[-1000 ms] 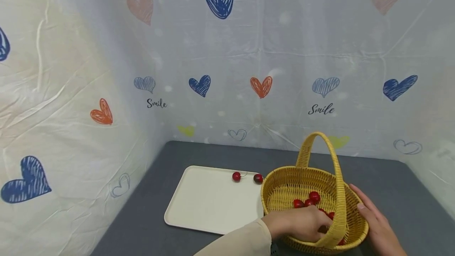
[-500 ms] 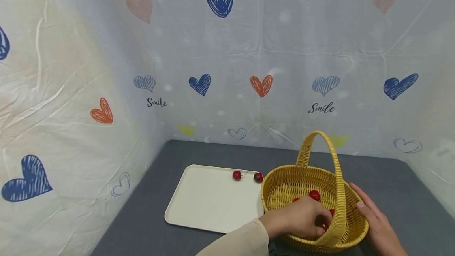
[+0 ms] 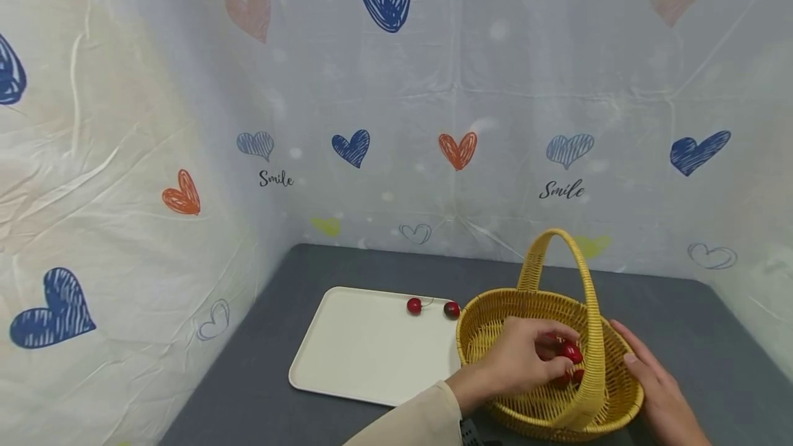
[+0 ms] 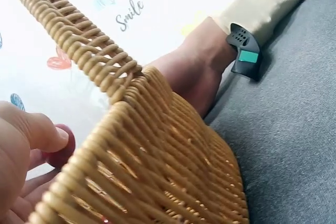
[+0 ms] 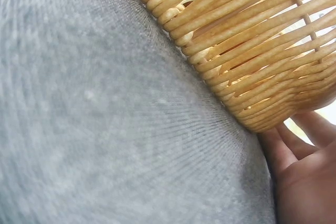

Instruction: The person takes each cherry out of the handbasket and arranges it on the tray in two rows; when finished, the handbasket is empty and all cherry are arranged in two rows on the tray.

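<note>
My left hand (image 3: 517,360) is inside the yellow wicker basket (image 3: 495,301), pinching a red cherry (image 3: 571,352) between thumb and fingers. The left wrist view shows this cherry (image 4: 62,148) against the thumb, near the basket rim. Other cherries (image 3: 579,376) lie below on the basket floor, partly hidden by the hand. My right hand (image 3: 665,391) rests against the basket's outer right wall, its fingers fairly straight. In the right wrist view, the right hand's fingers (image 5: 281,150) touch the woven side low down.
Left of the basket lies a cream rectangular tray (image 3: 365,349). Two cherries sit near its far right side, one with a stem (image 3: 414,306) and one darker (image 3: 451,309). The basket's tall handle (image 3: 591,308) arches over the right part. Grey cloth (image 3: 681,315) covers the table.
My left hand was deep among the cherries near the basket's front; it has risen and shifted back and left, a cherry now showing in its fingers. The right hand stays against the basket.
</note>
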A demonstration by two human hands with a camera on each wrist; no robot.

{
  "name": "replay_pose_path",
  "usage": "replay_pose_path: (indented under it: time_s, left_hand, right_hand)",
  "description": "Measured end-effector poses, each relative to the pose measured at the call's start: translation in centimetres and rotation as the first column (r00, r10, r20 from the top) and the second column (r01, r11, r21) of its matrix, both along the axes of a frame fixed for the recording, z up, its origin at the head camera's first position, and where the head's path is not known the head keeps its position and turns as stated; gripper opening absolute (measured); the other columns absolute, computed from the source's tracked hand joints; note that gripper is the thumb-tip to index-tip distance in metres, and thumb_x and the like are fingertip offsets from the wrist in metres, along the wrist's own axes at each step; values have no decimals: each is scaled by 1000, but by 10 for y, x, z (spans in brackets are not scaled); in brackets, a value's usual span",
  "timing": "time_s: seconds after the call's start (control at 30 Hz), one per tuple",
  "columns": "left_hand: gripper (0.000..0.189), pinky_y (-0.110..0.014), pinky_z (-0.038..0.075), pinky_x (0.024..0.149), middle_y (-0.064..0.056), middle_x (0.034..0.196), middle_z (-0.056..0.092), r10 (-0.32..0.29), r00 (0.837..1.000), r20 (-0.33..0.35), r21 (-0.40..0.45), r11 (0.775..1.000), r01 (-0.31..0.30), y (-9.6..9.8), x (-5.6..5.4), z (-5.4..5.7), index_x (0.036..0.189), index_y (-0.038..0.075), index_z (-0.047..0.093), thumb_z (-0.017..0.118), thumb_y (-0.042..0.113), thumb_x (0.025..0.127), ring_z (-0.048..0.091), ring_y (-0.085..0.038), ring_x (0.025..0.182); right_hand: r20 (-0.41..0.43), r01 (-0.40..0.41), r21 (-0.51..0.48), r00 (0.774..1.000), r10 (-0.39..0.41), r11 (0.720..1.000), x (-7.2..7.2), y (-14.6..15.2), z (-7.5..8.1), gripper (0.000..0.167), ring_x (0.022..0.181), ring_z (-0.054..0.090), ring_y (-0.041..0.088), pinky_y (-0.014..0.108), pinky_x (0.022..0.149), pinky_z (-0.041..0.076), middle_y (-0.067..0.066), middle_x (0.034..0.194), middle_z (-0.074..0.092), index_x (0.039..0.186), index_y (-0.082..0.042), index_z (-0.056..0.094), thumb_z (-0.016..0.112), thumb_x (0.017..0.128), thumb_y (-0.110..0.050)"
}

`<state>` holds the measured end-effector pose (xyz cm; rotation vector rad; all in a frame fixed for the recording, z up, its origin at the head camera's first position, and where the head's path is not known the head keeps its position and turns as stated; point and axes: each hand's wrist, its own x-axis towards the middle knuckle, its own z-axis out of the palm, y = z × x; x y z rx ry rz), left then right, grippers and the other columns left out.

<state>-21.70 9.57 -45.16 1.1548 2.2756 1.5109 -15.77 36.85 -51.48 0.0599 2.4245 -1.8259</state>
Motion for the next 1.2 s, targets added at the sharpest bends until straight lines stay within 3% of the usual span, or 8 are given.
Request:
replay_pose_path:
  time_s: [0.1, 0.23, 0.33, 0.5, 0.6, 0.8, 1.0, 1.2]
  left_hand:
    - [34, -9, 59, 82, 4, 123, 80, 12, 1000, -20, 82, 997, -11, -5, -1, 2, 136, 12, 75, 77, 6, 102, 71, 11, 101]
    - [30, -14, 61, 88, -1, 126, 77, 34, 993, -114, 139, 990, -18, -19, -3, 5, 130, 9, 76, 77, 5, 101, 70, 9, 109]
    - [29, -18, 62, 90, -1, 130, 75, 39, 987, -153, 134, 991, -19, -35, -5, 7, 130, 11, 77, 78, 7, 101, 68, 8, 113]
    - [35, -22, 63, 95, 1, 131, 77, 44, 990, -133, 111, 993, -29, -69, -10, 11, 137, 15, 75, 79, 12, 102, 71, 4, 114]
    - [35, -26, 64, 96, -1, 129, 78, 59, 990, -125, 133, 990, -42, -93, -12, 15, 135, 14, 75, 80, 9, 101, 73, 1, 112]
    - [34, -34, 66, 94, -7, 128, 77, 77, 979, -191, 168, 985, -44, -148, -20, 29, 130, 14, 78, 81, 3, 98, 77, -9, 112]
    - [38, -39, 66, 97, -8, 126, 79, 129, 966, -226, 105, 989, -108, -211, -26, 42, 130, 13, 78, 84, -1, 95, 80, -15, 110]
    - [43, -38, 65, 100, -6, 130, 79, 171, 962, -214, 46, 985, -165, -264, -34, 40, 132, 16, 79, 83, -3, 94, 80, -18, 114]
  right_hand:
    - [-1, 5, 3, 1000, -5, 1000, -1, 0, 0, 66, 114, 50, -25, 23, 84, 62, 35, 177, 8, 178, -28, -1, 23, 121, -49]
    - [-13, 3, 0, 1000, -2, 1000, -1, 1, -1, 66, 114, 48, -26, 22, 84, 61, 33, 177, 6, 178, -27, 0, 24, 121, -48]
    - [-21, 2, 5, 1000, -2, 1000, 0, 2, -2, 64, 114, 49, -26, 24, 83, 61, 33, 176, 7, 178, -27, 0, 24, 122, -46]
    - [-9, 10, 12, 1000, -10, 1000, 1, 2, -2, 64, 112, 52, -23, 28, 81, 63, 36, 174, 9, 178, -29, 0, 23, 121, -46]
    - [-3, 10, 18, 1000, -10, 1000, 0, 2, -2, 65, 111, 51, -23, 28, 82, 63, 37, 175, 8, 178, -28, -1, 23, 121, -48]
    - [-22, 0, 6, 1000, 0, 1000, -1, 2, -4, 65, 114, 51, -24, 26, 83, 63, 34, 175, 8, 178, -26, 0, 24, 121, -46]
    - [-37, 4, 13, 999, -4, 1000, -1, 1, -4, 65, 115, 48, -25, 22, 83, 61, 36, 175, 9, 179, -25, 1, 24, 122, -46]
    - [-35, 7, 13, 999, -6, 1000, -1, 1, -3, 66, 115, 47, -27, 21, 84, 61, 36, 175, 9, 179, -23, 1, 24, 121, -46]
